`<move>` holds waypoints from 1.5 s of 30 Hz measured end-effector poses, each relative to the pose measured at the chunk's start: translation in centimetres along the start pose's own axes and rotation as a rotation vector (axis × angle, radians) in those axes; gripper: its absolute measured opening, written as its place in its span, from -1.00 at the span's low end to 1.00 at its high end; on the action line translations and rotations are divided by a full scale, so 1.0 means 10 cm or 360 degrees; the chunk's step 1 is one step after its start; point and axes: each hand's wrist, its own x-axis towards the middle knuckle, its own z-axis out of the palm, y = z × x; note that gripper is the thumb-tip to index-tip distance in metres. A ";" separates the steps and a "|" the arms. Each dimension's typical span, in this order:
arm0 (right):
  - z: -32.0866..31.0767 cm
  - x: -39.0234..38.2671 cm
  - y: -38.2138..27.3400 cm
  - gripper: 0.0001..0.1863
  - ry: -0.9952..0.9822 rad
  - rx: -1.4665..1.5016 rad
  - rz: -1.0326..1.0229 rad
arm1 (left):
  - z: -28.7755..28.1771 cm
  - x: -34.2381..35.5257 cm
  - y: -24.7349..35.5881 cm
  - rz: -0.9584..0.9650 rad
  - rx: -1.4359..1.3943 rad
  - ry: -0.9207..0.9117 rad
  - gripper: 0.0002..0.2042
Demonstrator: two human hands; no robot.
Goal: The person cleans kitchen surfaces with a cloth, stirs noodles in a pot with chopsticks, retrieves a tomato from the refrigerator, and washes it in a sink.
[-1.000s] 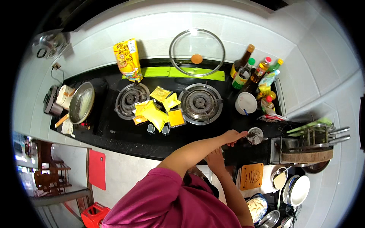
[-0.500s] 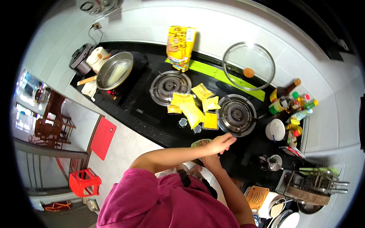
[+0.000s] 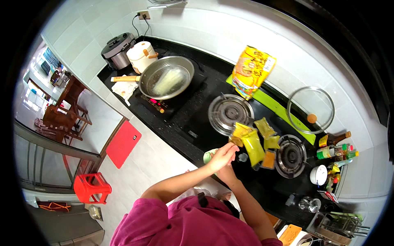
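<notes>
My left hand [image 3: 224,157] is above the counter's front edge, its fingers curled together; I see nothing in them. My right hand [image 3: 225,174] passes beneath the left wrist, its fingers mostly hidden. A pale green cloth [image 3: 209,156] shows on the far side of that wrist, apparently gripped by the right hand. Just beyond the hands lie several yellow sachets [image 3: 253,146] and an orange one [image 3: 269,159], between two gas burners [image 3: 231,113]. Farther left, a frying pan [image 3: 166,78] holds a pale bundle of noodles in liquid.
A yellow food bag [image 3: 253,70] stands against the wall by a green strip. A glass lid [image 3: 310,110] leans beside it. Bottles [image 3: 334,151] and a white bowl [image 3: 318,175] crowd the right end. A rice cooker [image 3: 141,56] stands behind the pan; a red stool [image 3: 92,187] is on the floor.
My view has swung left, so the counter things appear farther right. My hands stay crossed at the wrist; the cloth shows farther out past the left wrist.
</notes>
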 end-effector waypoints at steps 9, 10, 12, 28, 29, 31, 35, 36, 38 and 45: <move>0.46 1.11 -0.42 -0.41 0.0136 -0.0579 0.0217 | -1.41 -0.42 0.14 -0.0084 -0.0042 0.0194 -0.79; 0.51 1.24 -0.45 -0.41 0.0145 -0.0593 0.0221 | -1.51 -0.50 0.21 -0.0141 -0.0048 0.0224 -0.81; 0.61 1.47 -0.53 -0.41 0.0202 -0.0619 0.0185 | -1.72 -0.63 0.22 -0.0259 -0.0117 0.0299 -0.81; 0.18 0.99 -0.46 -0.43 0.0186 -0.0748 0.0209 | -2.38 -0.74 0.17 -0.0230 0.0007 0.0297 -0.83; 0.19 0.98 -0.45 -0.43 0.0225 -0.0747 0.0229 | -2.35 -0.71 0.16 -0.0224 0.0027 0.0262 -0.84; 0.23 1.01 -0.49 -0.44 0.0312 -0.0738 0.0274 | -2.28 -0.63 0.16 -0.0209 0.0084 0.0189 -0.84; 0.28 0.93 -0.51 -0.45 0.0359 -0.0809 0.0228 | -2.10 -0.48 0.19 -0.0247 0.0162 0.0010 -0.85; 0.27 0.89 -0.55 -0.45 0.0298 -0.0783 0.0219 | -2.07 -0.44 0.19 -0.0238 0.0188 -0.0024 -0.85; 0.19 0.71 -0.55 -0.46 0.0326 -0.0767 0.0254 | -1.99 -0.39 0.17 -0.0224 0.0230 -0.0109 -0.86; 0.02 0.07 -0.45 -0.58 0.0570 -0.0676 0.0575 | -1.57 -0.30 0.01 -0.0266 0.0393 -0.0399 -0.87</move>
